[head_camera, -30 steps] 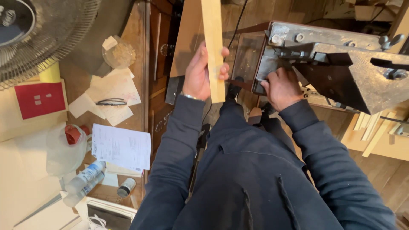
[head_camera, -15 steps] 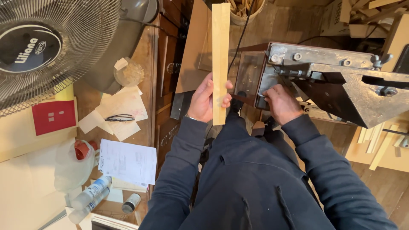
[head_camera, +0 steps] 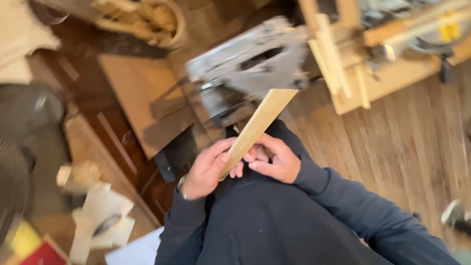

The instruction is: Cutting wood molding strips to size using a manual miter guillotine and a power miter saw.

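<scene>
Item: pale wooden strip (head_camera: 257, 128), now off the grey metal machine (head_camera: 245, 68) and tilted up to the far right in front of my chest — it was upright against that machine a moment ago. My left hand (head_camera: 208, 169) wraps the near end, fingers closed round it; my right hand (head_camera: 274, 159) curls against the same end, no longer on the machine. View has swung, blurred; papers (head_camera: 100, 221) near left, timber offcuts (head_camera: 338, 54) far right — judging by this, the strip is being inspected.
</scene>
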